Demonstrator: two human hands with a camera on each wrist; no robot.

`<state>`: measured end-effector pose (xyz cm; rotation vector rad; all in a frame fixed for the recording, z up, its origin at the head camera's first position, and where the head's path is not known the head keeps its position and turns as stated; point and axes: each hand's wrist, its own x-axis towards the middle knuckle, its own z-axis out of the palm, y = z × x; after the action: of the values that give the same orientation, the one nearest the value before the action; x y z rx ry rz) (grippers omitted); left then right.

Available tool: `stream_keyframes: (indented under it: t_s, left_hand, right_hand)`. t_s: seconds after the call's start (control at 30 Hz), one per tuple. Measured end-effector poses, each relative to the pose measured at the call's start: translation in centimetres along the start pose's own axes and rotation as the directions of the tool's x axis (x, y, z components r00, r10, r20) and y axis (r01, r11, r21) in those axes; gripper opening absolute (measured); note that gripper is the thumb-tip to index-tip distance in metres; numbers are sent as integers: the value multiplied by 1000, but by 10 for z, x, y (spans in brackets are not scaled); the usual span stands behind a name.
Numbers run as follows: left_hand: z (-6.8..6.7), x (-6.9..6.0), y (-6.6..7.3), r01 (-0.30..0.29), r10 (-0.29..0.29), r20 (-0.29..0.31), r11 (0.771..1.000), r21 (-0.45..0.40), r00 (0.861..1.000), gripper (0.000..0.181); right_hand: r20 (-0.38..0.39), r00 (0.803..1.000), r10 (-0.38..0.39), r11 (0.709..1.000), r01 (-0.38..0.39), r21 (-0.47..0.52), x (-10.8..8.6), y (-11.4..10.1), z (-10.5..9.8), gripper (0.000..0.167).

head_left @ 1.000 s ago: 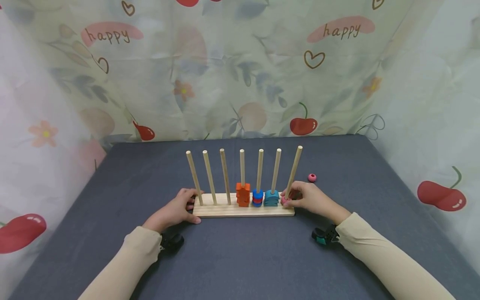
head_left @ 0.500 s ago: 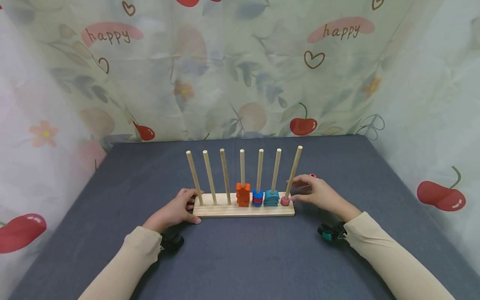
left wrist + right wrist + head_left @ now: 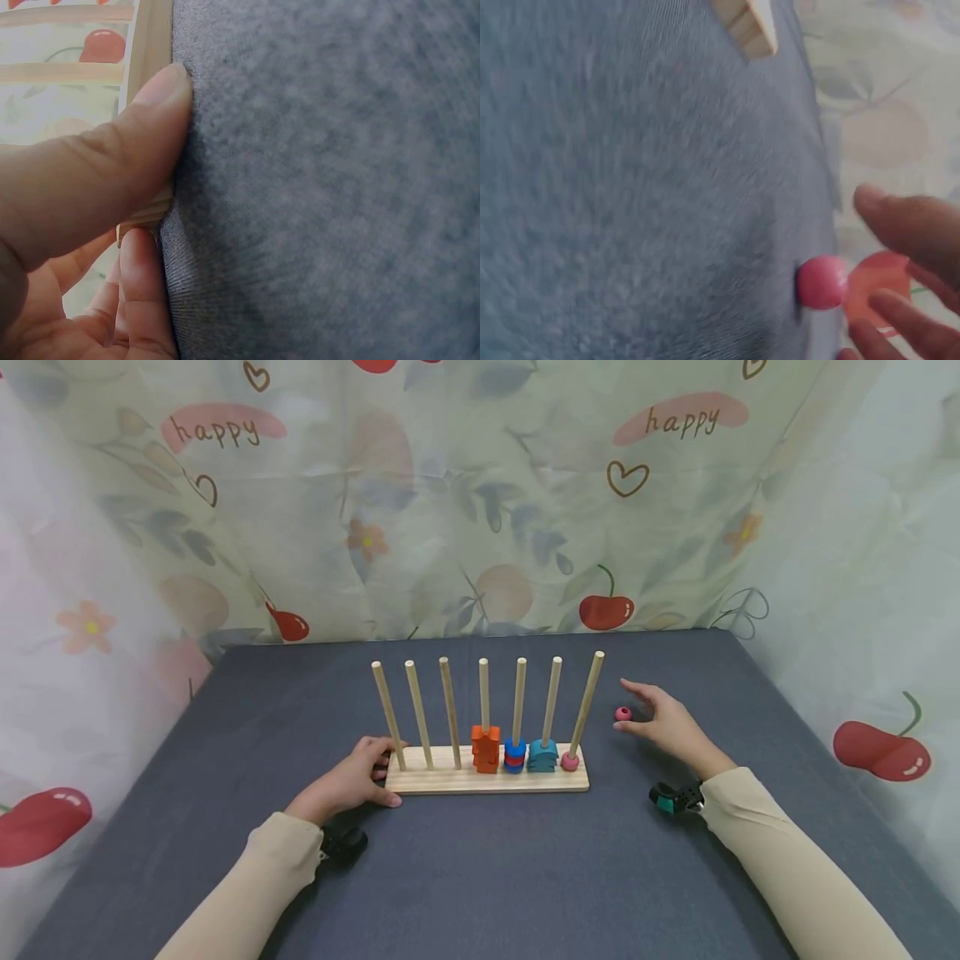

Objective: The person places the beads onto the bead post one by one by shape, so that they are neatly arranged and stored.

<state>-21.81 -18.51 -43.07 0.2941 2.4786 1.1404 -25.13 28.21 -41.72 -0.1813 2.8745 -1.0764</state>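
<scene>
A wooden peg board [image 3: 442, 784] with several upright pegs stands on the table. My left hand [image 3: 347, 787] grips its left end; in the left wrist view, the thumb [image 3: 154, 127] lies along the front edge and the fingers bend at the end. A loose pink bead [image 3: 623, 714] sits on the cloth beyond the board's right end. Beside it my right hand [image 3: 671, 727] is held with thumb and fingers spread apart, nothing between them gripped. In the right wrist view, the bead [image 3: 821, 283] appears just off the fingertips. Another pink bead [image 3: 570, 762] sits on the rightmost peg.
Orange pieces [image 3: 486, 750] are stacked on the middle peg, followed rightward by blue and red rings [image 3: 515, 756] and teal pieces [image 3: 543, 757]. The three left pegs are bare. A dark grey cloth [image 3: 480, 877] covers the table, and a printed curtain [image 3: 480, 527] hangs behind.
My right hand has let go of the pink bead on the rightmost peg and moved right and away from me to the loose bead. The left hand has stayed put.
</scene>
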Motion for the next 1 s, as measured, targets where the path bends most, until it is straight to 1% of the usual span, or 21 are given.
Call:
stream_keyframes:
  t_s: [0.1, 0.2, 0.3, 0.47, 0.57, 0.7, 0.83, 0.93, 1.0]
  left_hand:
    - [0, -1, 1, 1, -1, -3, 1000, 4, 1000, 82]
    - [1, 0, 0, -3, 3, -4, 1000, 3, 1000, 82]
    - [1, 0, -1, -4, 4, -5, 1000, -7, 1000, 83]
    - [1, 1, -2, -4, 3, -10, 1000, -7, 1000, 83]
    - [2, 1, -2, 1, -1, -12, 1000, -1, 1000, 83]
    - [2, 2, -2, 4, -4, -10, 1000, -4, 1000, 83]
    - [2, 2, -1, 9, -9, -9, 1000, -3, 1000, 82]
    - [1, 2, 0, 15, -15, -8, 1000, -8, 1000, 83]
    - [2, 1, -1, 15, -15, -8, 1000, -10, 1000, 83]
  right_hand:
    - [31, 999, 20, 1000, -21, 13, 5, 6, 1, 77]
    - [42, 999, 32, 999, -33, 33, 9, 12, 1, 69]
    - [33, 999, 36, 999, -37, 30, 13, 14, 2, 59]
    - [16, 999, 37, 999, -37, -19, 16, 14, 2, 45]
    - [4, 999, 41, 999, -40, -36, 16, 13, 1, 40]
    - [-14, 999, 48, 998, -49, -26, 14, 10, 1, 38]
    - [-41, 997, 59, 998, -58, 29, 10, -1, 0, 39]
    - [-68, 995, 67, 994, -61, 92, 5, -20, -5, 40]
    - [-94, 994, 61, 990, -48, 134, 0, -36, -10, 41]
